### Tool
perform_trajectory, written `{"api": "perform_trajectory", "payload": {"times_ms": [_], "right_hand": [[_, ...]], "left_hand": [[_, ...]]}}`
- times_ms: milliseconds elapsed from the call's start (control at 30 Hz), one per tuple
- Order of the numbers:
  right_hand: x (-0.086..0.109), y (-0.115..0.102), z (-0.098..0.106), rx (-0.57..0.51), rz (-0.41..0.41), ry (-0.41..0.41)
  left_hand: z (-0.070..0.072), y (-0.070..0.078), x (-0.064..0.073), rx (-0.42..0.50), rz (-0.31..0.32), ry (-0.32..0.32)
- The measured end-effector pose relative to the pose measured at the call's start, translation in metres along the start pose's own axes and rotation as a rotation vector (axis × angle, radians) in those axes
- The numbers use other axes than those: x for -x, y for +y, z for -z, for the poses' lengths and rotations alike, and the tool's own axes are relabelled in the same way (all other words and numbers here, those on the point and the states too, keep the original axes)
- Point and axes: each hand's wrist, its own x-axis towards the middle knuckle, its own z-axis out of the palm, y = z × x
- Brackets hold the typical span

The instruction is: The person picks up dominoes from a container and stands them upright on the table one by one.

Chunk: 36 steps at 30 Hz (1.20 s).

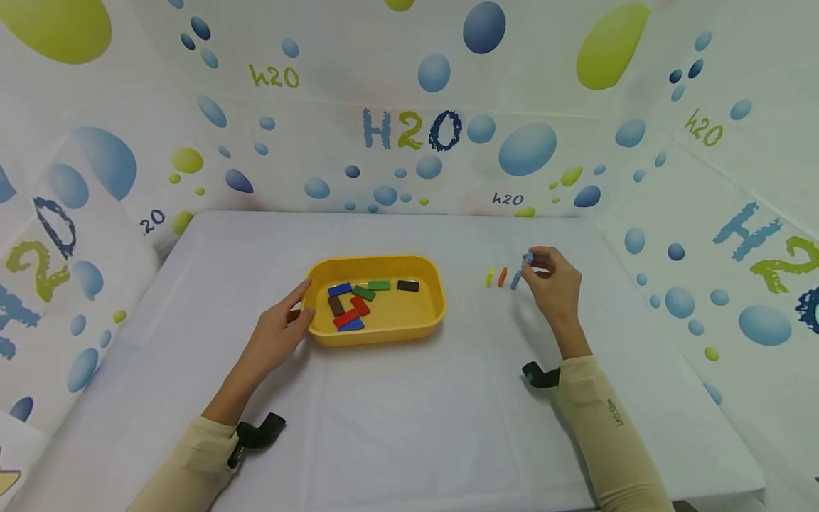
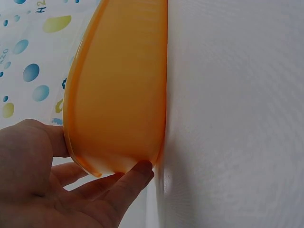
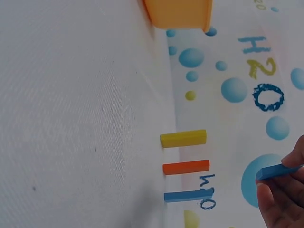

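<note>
White-clothed table bears, toward its far edge, one yellow tray of loose oblong blocks, left end gripped by the left hand, seemingly for steadiness; toward its right edge, three upright blocks; above them, right hand pinching one blue block, presumably for precision.

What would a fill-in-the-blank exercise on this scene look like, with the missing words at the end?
1. In the head view, the left hand touches the tray at its ____ end.
2. The right hand pinches a small block coloured ____.
3. The upright block nearest the tray is coloured ____.
4. In the head view, the tray's rightmost block is coloured ____.

Missing words: left; blue; yellow; black.
</note>
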Motion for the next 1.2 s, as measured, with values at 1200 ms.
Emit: {"api": "perform_trajectory", "payload": {"times_ms": [1200], "right_hand": [[0.001,0.048,0.005,0.101,-0.166,-0.138]], "left_hand": [[0.000,0.001,0.000,0.000,0.010,-0.006]]}}
